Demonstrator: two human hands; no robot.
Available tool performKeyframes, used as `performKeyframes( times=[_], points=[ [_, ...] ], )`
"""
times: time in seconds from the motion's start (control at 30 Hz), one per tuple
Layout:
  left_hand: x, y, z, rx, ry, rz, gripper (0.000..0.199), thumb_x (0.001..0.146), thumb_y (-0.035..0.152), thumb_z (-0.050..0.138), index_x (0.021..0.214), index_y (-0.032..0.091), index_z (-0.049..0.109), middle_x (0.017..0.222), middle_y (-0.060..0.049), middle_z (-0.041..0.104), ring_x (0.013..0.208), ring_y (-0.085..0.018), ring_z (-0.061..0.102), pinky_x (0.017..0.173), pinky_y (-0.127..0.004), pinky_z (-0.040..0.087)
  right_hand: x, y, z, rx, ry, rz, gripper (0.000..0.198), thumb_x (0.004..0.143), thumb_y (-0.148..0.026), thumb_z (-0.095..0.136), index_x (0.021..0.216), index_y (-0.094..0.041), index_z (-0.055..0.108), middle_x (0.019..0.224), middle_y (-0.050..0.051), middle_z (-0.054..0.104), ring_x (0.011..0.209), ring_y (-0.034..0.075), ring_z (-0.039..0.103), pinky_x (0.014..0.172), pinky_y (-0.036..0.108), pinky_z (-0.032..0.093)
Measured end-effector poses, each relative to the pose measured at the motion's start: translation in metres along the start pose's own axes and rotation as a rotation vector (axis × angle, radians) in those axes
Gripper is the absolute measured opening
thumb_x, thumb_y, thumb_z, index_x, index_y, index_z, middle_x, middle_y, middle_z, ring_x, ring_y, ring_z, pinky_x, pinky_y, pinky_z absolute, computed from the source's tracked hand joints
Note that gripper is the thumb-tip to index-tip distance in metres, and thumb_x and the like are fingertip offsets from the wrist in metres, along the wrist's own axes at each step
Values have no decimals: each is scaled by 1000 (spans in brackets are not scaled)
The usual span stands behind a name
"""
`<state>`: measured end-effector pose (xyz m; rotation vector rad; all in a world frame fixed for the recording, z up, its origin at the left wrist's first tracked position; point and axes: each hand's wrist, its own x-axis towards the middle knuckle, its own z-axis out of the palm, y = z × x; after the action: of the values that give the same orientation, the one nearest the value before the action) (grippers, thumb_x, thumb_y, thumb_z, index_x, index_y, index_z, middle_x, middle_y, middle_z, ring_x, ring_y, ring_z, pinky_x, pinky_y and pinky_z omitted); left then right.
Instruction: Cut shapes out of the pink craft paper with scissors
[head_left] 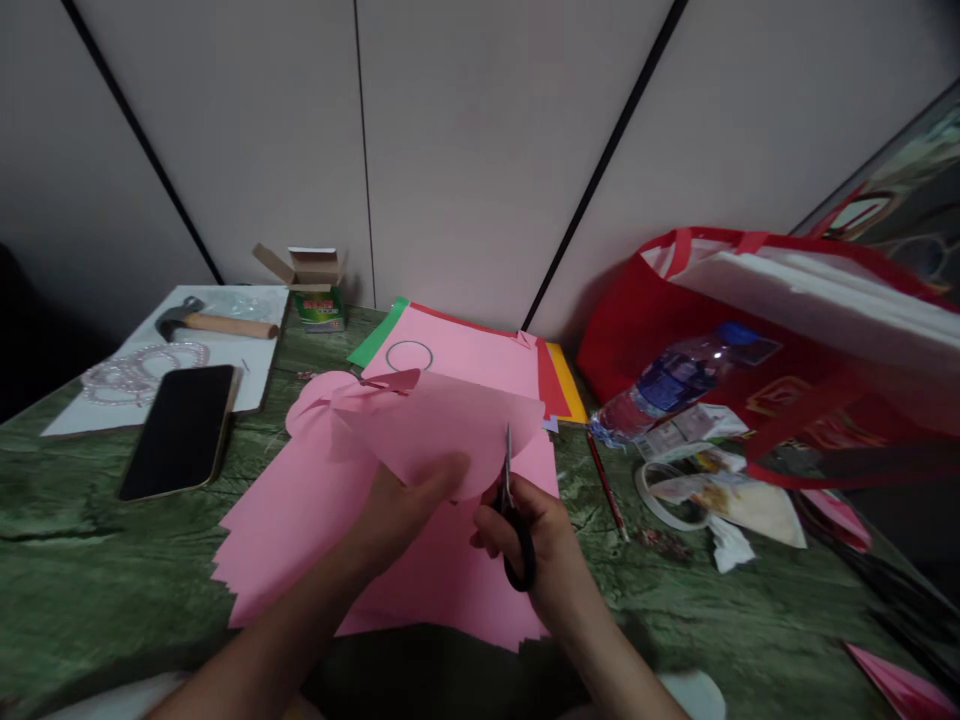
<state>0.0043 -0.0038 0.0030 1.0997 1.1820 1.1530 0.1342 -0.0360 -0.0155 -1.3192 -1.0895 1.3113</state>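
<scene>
A curved sheet of pink paper [442, 420] is raised over a spread of other pink sheets [300, 520]. My left hand [412, 495] grips its lower edge, thumb on top and the other fingers hidden beneath. In my right hand [529, 525] is a pair of scissors [520, 555] with dark handles. Their blades point away from me and meet the sheet near its right end. Whether the blades are parted is hard to make out. Folded pink pieces [322, 400] lie at the left of the raised sheet.
A phone [180, 430], a hammer [217, 323] and clear beads [146, 370] are at left, near a small open box [319, 300]. Behind the pink paper lie coloured sheets [566, 385] and a ring [409, 355]. At right are a pencil [606, 485], a bottle [667, 385] and a red bag [619, 300].
</scene>
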Motion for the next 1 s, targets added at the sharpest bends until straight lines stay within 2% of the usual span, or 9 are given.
performKeyframes(
  times=[0.17,0.43,0.67,1.0],
  points=[
    [3,-6,-3,-16,-51,37,7,72,24,60,73,17,59,63,1,59,61,-14,59,53,-24,48,-1,1,-1,16,-11,4,23,63,-32,70,63,-18,51,47,-7,48,43,9,47,42,21,37],
    [1,-4,-3,-29,-48,34,4,73,21,59,75,18,60,64,2,61,61,-14,60,54,-22,48,-2,-2,-1,13,-6,5,28,62,-37,71,62,-18,51,44,-7,48,40,9,45,40,21,35],
    [3,-8,-4,-57,-35,59,3,74,20,59,77,18,60,65,3,61,62,-13,60,54,-21,48,-2,-3,1,22,1,16,26,61,-34,70,61,-18,49,42,-8,46,40,9,46,39,21,36],
    [4,-11,-6,-60,4,59,19,74,24,63,92,19,60,78,1,66,74,-14,62,59,-21,49,-3,0,-2,5,-22,-2,19,66,-28,67,64,-18,50,43,-8,46,42,10,49,40,20,39]
  ],
)
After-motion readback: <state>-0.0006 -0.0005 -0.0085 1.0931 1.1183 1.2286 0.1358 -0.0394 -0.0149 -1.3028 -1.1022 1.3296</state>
